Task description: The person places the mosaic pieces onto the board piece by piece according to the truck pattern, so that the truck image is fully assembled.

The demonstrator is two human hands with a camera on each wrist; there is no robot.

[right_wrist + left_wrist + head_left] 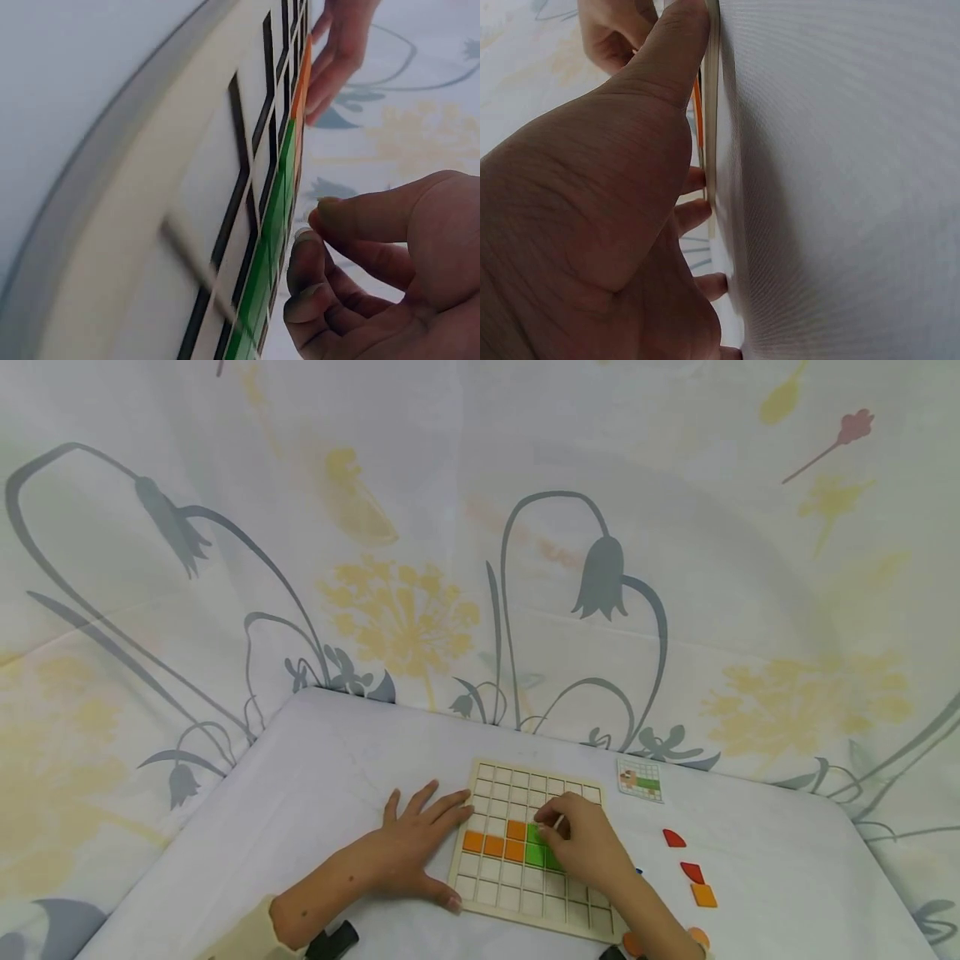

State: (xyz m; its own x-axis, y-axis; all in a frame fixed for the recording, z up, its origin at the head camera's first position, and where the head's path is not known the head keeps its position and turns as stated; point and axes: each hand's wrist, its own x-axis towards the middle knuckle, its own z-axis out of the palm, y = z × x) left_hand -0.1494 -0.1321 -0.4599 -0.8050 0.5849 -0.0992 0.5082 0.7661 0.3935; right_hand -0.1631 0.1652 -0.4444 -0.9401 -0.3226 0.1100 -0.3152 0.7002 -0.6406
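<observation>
A wooden grid board (517, 903) lies on the white table, with several orange square tiles (493, 846) and green square tiles (534, 854) set in its cells. My left hand (412, 847) rests at the board's left edge, fingers spread and thumb at the near corner. Over the green tiles is my right hand (588, 843), its thumb and fingertips brought close together. In the right wrist view the right hand (375, 262) has curled fingers, tips right beside the green tiles (274, 225). I cannot tell whether a piece is between those fingertips.
A small pattern card (640, 779) lies beyond the board's right corner. To the right are two red pieces (674, 838), a loose orange square (703, 895) and rounded orange pieces (698, 937) by the right forearm. A flower-printed curtain (420, 527) stands behind the table.
</observation>
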